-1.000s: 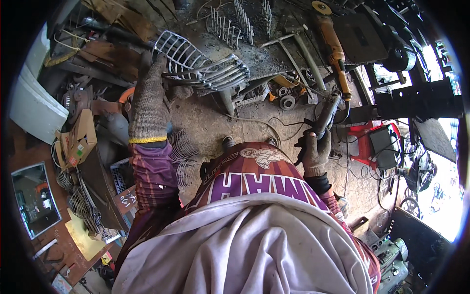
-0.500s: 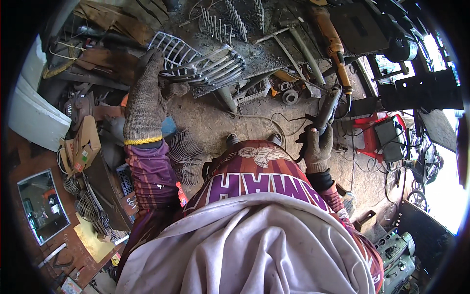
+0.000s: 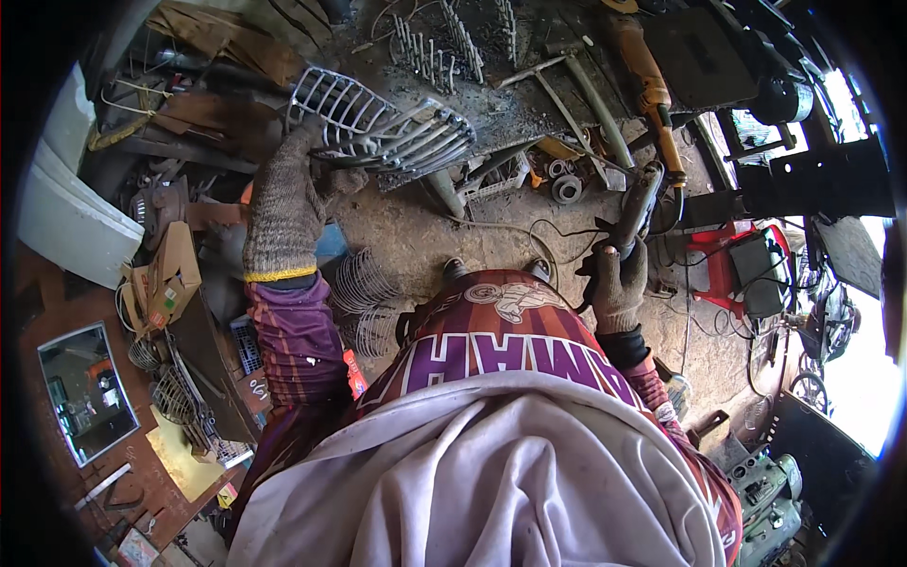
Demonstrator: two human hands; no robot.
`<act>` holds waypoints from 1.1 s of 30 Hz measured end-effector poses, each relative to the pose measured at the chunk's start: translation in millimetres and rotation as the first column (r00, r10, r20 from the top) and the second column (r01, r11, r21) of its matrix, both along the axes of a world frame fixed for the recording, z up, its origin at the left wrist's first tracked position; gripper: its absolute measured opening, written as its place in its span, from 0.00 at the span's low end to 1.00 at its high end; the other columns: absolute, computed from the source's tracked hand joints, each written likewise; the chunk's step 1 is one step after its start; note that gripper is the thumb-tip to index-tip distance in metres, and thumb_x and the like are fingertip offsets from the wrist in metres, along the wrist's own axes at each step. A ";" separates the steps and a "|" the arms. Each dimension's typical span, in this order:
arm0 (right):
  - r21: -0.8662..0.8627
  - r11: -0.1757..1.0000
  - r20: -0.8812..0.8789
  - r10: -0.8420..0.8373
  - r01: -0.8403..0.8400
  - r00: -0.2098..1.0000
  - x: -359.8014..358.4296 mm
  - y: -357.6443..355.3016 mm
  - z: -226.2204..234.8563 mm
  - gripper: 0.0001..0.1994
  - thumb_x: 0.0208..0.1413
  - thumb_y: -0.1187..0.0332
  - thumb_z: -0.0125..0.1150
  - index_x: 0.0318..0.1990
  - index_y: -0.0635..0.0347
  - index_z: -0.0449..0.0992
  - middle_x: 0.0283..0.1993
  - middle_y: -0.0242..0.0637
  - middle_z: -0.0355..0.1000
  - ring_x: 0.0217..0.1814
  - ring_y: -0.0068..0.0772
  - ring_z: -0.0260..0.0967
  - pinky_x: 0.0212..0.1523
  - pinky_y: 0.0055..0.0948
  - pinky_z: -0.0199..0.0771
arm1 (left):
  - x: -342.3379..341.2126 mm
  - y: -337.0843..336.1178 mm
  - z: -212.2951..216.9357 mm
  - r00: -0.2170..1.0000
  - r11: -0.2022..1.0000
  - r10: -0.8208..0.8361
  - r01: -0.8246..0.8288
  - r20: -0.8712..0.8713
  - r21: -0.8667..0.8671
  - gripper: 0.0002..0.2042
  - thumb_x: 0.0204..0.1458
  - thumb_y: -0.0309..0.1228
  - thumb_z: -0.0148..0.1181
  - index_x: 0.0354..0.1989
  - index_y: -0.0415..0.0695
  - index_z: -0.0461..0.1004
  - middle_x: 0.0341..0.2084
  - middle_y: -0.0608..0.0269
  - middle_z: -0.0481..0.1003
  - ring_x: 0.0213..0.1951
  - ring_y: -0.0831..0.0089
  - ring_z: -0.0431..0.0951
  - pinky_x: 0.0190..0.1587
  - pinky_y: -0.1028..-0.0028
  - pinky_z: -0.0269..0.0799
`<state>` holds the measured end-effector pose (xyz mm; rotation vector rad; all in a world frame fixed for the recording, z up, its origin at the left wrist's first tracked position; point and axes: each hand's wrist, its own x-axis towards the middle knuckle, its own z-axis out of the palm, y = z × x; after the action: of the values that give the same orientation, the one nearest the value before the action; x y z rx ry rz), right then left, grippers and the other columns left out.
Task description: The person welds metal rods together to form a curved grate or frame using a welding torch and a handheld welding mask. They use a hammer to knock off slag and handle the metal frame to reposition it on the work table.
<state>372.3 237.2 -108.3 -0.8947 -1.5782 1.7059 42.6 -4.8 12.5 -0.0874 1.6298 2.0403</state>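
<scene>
A curved grille of bare metal bars rests at the near edge of the dark worktable, ahead and left of centre. My left hand, in a thick grey-brown knit glove with a yellow cuff, is closed at the grille's left end. Its fingertips are partly hidden against the bars, and the thumb sticks out below them. At the right, my gloved right hand is wrapped round a long grey metal hand tool, held out beside the table. What kind of tool it is I cannot make out.
An orange angle grinder lies at the table's right side. Rows of upright metal rods stand at the back. Cables trail over the floor near a red plastic stool. Wire coils lie by my left forearm.
My left hand has drawn slightly nearer to me along the grille, and the grille has tilted a little. My right hand keeps its hold on the tool. The whole view has shifted slightly.
</scene>
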 end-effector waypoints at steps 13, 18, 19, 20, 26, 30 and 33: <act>0.012 0.999 0.019 0.050 -0.050 0.999 -8.0 1.0 7.9 0.23 0.62 0.59 0.59 0.55 0.68 0.66 0.34 0.35 0.70 0.28 0.24 0.71 0.29 0.25 0.75 | 11.7 -52.4 -41.4 0.960 0.996 -0.062 0.044 0.271 0.071 0.11 0.54 0.24 0.58 0.45 0.34 0.75 0.40 0.52 0.80 0.39 0.63 0.83 0.42 0.66 0.84; 0.002 0.996 0.006 0.088 -0.088 0.996 -10.8 -0.7 3.4 0.22 0.63 0.59 0.58 0.54 0.68 0.64 0.35 0.37 0.70 0.29 0.26 0.71 0.29 0.27 0.78 | 15.0 -49.1 -48.2 0.992 0.989 0.100 -0.091 0.080 -0.114 0.11 0.54 0.24 0.59 0.46 0.36 0.74 0.36 0.53 0.80 0.33 0.62 0.84 0.37 0.68 0.84; -0.003 0.995 0.001 0.102 -0.102 0.995 -10.0 -0.5 3.6 0.22 0.63 0.60 0.58 0.54 0.68 0.64 0.36 0.37 0.71 0.29 0.26 0.72 0.29 0.27 0.78 | 20.3 -41.1 -42.6 0.988 0.974 0.153 -0.156 -0.031 -0.166 0.12 0.54 0.24 0.59 0.46 0.37 0.74 0.35 0.54 0.80 0.32 0.62 0.84 0.35 0.68 0.84; -0.007 0.993 -0.004 0.116 -0.116 0.993 -9.3 -0.3 4.9 0.22 0.63 0.60 0.58 0.55 0.68 0.64 0.36 0.37 0.71 0.29 0.26 0.72 0.29 0.27 0.78 | 18.6 -40.5 -43.4 0.987 0.993 0.094 -0.102 -0.132 -0.052 0.10 0.50 0.24 0.65 0.42 0.38 0.78 0.28 0.62 0.80 0.27 0.72 0.81 0.27 0.74 0.79; 0.016 0.993 0.037 0.118 -0.119 0.992 -5.7 -0.9 4.0 0.22 0.63 0.59 0.59 0.55 0.68 0.63 0.37 0.38 0.71 0.29 0.26 0.71 0.29 0.27 0.78 | 28.8 -35.8 -10.7 0.855 0.978 0.165 -0.206 -0.491 -0.029 0.19 0.50 0.24 0.66 0.53 0.42 0.74 0.42 0.59 0.78 0.36 0.68 0.81 0.34 0.71 0.81; 0.000 0.993 0.009 0.114 -0.114 0.993 -4.6 -4.0 6.7 0.21 0.63 0.60 0.58 0.54 0.67 0.63 0.37 0.37 0.71 0.30 0.26 0.71 0.30 0.27 0.77 | 28.3 -41.1 -9.8 0.681 0.946 -0.001 -0.236 -0.732 -0.221 0.19 0.51 0.26 0.66 0.54 0.44 0.74 0.45 0.60 0.77 0.44 0.68 0.79 0.46 0.69 0.76; 0.010 0.994 -0.009 0.106 -0.106 0.994 -2.4 -4.7 5.5 0.20 0.63 0.62 0.58 0.54 0.67 0.63 0.37 0.37 0.71 0.30 0.25 0.71 0.30 0.26 0.77 | 35.8 -29.4 14.6 0.722 0.951 -0.027 -0.195 -0.691 -0.241 0.19 0.51 0.28 0.66 0.53 0.45 0.75 0.43 0.61 0.78 0.44 0.71 0.78 0.46 0.70 0.74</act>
<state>370.0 232.5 -102.9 -0.8096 -1.6525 1.7711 78.3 -34.2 27.1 0.5812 2.4217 1.9890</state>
